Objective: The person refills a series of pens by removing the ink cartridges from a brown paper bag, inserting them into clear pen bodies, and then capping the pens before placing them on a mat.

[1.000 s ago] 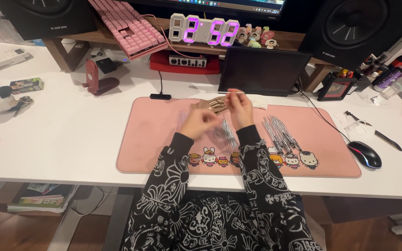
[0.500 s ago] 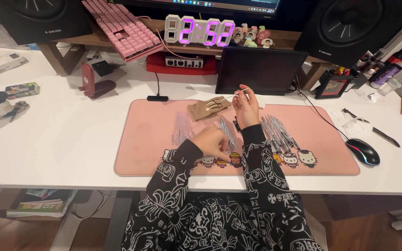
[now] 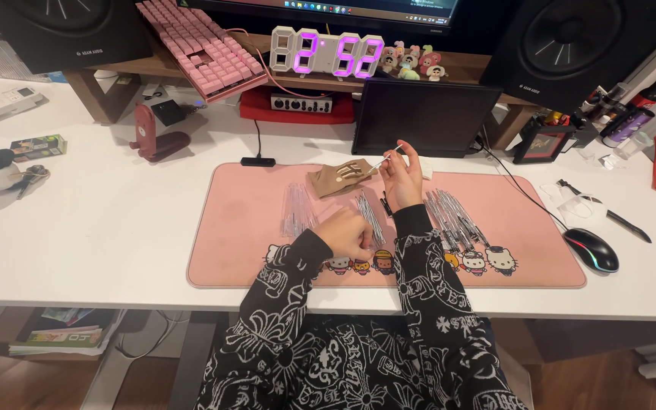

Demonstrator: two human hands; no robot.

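Pink desk mat [image 3: 252,228], white desk [image 3: 100,220], black-and-white patterned sleeves [image 3: 427,266]

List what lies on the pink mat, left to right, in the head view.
Clear tubes → left hand → brown pouch → right hand holding a thin rod → row of pens.
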